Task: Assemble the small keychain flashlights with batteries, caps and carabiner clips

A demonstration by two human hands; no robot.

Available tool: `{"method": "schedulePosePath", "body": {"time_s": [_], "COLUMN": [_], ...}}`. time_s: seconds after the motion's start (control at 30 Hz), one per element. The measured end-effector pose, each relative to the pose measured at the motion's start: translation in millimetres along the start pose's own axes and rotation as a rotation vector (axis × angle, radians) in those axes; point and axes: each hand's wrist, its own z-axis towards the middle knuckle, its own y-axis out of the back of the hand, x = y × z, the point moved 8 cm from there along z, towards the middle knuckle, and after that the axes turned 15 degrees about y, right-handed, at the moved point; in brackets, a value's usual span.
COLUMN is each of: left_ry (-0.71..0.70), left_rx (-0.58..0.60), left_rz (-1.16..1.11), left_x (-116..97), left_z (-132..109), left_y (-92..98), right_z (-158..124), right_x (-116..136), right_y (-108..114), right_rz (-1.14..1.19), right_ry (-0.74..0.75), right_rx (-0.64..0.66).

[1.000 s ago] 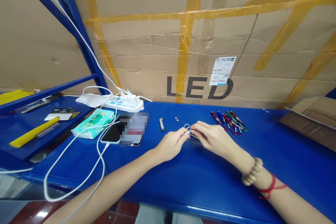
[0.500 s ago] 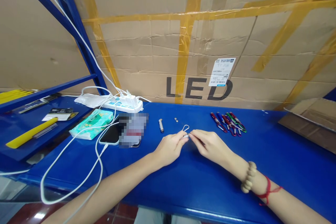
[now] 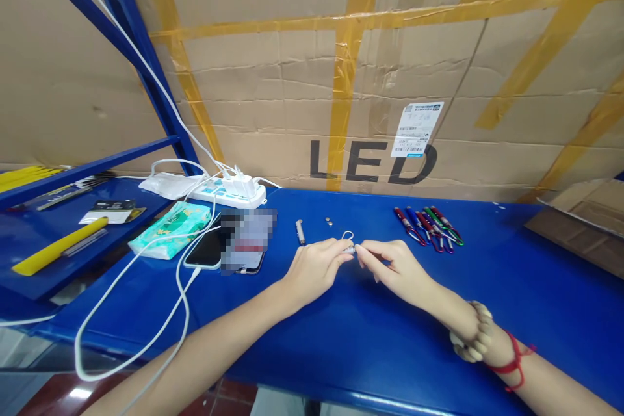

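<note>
Fingertips (image 3: 364, 249) of the right hand (image 3: 405, 268) had eased back beside the silver piece (image 3: 350, 249), apparently exposing its end. The left hand (image 3: 312, 271) held it in a pinching grip above the worktop (image 3: 390, 344); I couldn't tell whether the right, nearly closed, held anything. Beyond lay a tube (image 3: 300, 233), discs (image 3: 327, 220) and clip pens (image 3: 426, 221); white cable (image 3: 77, 343) could hamper the left forearm (image 3: 214, 346).

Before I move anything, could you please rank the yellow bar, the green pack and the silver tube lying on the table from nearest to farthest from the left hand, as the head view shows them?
From the left hand:
1. Silver tube: just beyond the hand.
2. Green pack: off to the left.
3. Yellow bar: far left.
</note>
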Motion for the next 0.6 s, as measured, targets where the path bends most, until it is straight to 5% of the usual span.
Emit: {"method": "schedulePosePath", "body": {"time_s": [0.2,0.4,0.6], "left_ry": [0.064,0.296,0.349], "left_rx": [0.061,0.019,-0.037], "left_rz": [-0.084,-0.194,-0.242], "left_x": [-1,17,31], "left_z": [5,11,18], "left_y": [-0.2,11.1,15.8], "right_z": [-3,-4,-7], "right_x": [-12,-21,-32], "right_y": [1,21,13], "right_rz": [-0.048,-0.414,-0.624], "right_ry": [-0.068,-0.127,-0.144], "right_rx": [-0.003,-0.015,0.182]}}
